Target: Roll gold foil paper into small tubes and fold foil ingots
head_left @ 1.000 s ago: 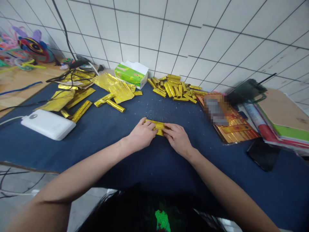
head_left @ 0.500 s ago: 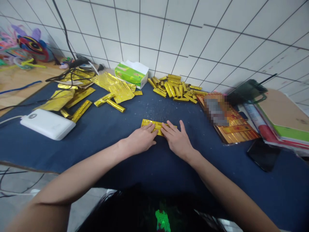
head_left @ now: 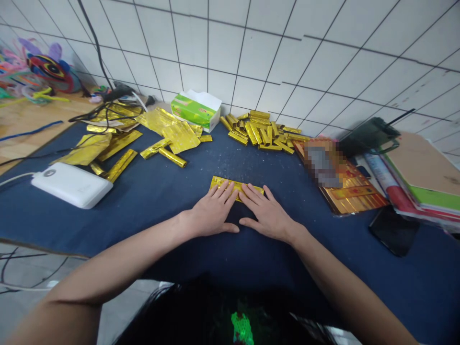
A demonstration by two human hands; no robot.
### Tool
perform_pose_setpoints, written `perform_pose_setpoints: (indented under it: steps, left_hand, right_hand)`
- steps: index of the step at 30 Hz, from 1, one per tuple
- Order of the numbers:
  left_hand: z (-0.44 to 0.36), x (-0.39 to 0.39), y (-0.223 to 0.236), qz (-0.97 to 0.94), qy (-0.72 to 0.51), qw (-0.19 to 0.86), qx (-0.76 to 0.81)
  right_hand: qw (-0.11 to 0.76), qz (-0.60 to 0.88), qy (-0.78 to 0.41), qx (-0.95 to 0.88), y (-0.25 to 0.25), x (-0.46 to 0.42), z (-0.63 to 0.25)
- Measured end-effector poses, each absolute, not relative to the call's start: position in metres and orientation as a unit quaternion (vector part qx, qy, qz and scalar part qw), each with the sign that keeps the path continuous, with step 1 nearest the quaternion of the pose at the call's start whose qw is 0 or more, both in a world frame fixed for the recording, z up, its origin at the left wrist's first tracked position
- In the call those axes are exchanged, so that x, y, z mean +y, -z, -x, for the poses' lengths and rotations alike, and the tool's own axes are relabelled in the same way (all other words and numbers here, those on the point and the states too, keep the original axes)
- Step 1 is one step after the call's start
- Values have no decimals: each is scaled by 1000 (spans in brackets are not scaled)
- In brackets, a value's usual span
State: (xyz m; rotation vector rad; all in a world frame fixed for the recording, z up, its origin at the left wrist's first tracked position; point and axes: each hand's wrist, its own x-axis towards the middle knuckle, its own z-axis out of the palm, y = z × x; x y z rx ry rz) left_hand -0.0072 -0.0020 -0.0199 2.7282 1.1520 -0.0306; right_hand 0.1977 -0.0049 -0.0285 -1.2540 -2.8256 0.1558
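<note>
A strip of gold foil paper (head_left: 217, 181) lies on the dark blue table cover, in front of my body. My left hand (head_left: 213, 209) rests flat on its left half, fingers stretched out and thumb pointing inward. On the right half lies my right hand (head_left: 268, 212), also flat, with fingertips over the foil. Both thumbs are off the paper and almost meet below it. Much of the strip's middle is hidden under the fingers. Behind it sits a heap of small rolled gold foil pieces (head_left: 264, 132) by the wall.
Loose gold foil sheets (head_left: 179, 136) lie left of a green tissue box (head_left: 196, 111). A white power bank (head_left: 72, 185) with a cable is at left. To the right are an orange-gold packet (head_left: 354, 194), a dark cup (head_left: 370, 136), notebooks (head_left: 424, 163) and a black phone (head_left: 393, 231).
My fingers have spread flatter over the foil strip. Both thumbs have come down below it, toward each other. The strip stays in about the same place.
</note>
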Motion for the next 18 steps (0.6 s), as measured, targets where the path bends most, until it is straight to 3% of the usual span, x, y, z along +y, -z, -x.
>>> perform_pose_setpoints:
  steps: [11,18]
  left_hand:
    - [18,11,13,-918,37,114,378]
    - [20,18,18,-919,13,91,383]
  right_hand:
    - [4,421,5,-907,13,-23,-189]
    - [46,362,-6,-931,1,-49,-168]
